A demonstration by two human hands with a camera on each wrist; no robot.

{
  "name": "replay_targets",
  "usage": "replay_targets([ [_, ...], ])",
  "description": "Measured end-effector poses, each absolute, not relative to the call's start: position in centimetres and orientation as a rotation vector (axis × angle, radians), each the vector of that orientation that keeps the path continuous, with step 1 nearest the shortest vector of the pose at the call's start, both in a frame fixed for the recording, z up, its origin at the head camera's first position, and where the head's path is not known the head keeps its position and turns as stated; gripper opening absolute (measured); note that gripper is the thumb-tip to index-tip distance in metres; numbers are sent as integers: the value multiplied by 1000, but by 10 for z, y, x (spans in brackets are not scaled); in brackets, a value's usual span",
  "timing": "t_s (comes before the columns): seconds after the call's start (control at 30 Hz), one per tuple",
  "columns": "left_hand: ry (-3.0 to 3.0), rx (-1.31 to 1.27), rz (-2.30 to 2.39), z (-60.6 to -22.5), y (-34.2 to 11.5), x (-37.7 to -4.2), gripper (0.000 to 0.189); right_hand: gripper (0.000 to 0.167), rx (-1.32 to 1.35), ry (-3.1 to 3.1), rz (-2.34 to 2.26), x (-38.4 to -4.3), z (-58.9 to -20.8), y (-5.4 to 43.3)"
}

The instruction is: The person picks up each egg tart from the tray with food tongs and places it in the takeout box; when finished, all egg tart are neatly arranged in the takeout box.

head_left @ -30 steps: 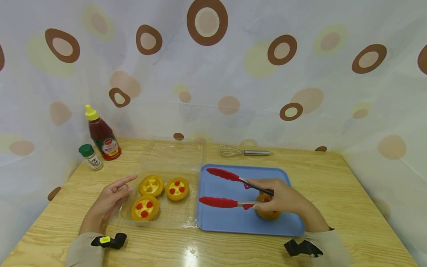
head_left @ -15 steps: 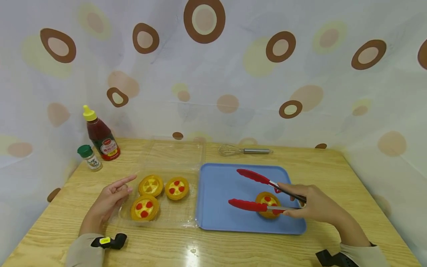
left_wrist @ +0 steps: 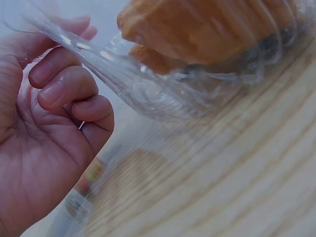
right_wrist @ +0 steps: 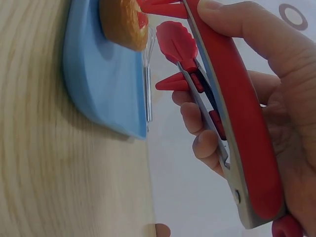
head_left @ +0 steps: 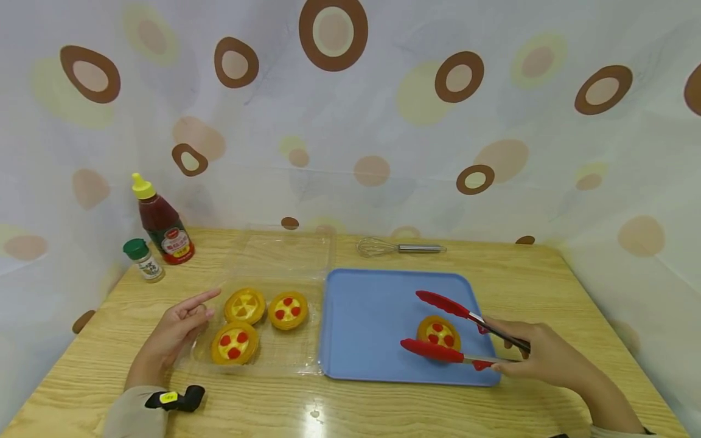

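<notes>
My right hand (head_left: 547,356) grips a pair of red-tipped tongs (right_wrist: 242,118), thumb on one arm and fingers round the other. The tongs' arms stand apart over the right part of the blue tray (head_left: 372,304). An egg tart with red dots (head_left: 438,334) sits on the tray, partly covered by the tongs' near tip. At the left, my left hand (head_left: 177,331) holds the rim of a clear plastic box (left_wrist: 163,103), its index finger stretched along the edge. Inside the box lie a yellow-topped tart (head_left: 244,306) and two red-dotted tarts (head_left: 287,310).
The box's clear lid (head_left: 285,252) is folded back behind it. A whisk (head_left: 400,247) lies behind the tray. A red sauce bottle (head_left: 167,228) and a green-capped shaker (head_left: 145,261) stand at the back left. A dotted curtain (head_left: 350,121) closes off the table's back.
My right hand has moved right and towards me with the tongs, uncovering more of the tart on the tray. That tart and my left hand have stayed in place.
</notes>
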State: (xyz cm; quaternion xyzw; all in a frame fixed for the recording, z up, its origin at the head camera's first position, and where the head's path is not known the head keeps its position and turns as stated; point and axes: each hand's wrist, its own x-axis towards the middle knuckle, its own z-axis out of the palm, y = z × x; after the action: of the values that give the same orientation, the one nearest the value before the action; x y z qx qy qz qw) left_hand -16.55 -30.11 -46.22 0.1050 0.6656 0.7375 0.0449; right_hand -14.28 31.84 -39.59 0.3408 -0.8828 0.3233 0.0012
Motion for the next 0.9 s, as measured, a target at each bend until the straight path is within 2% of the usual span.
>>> replay_targets([
  [0.37, 2040, 325, 2245, -460, -299, -168, 39, 66, 1028, -2784, 1004, -132, -409, 343],
  [0.9, 2095, 226, 2193, -459, -301, -166, 37, 61, 1059, -2792, 1114, -135, -419, 347],
])
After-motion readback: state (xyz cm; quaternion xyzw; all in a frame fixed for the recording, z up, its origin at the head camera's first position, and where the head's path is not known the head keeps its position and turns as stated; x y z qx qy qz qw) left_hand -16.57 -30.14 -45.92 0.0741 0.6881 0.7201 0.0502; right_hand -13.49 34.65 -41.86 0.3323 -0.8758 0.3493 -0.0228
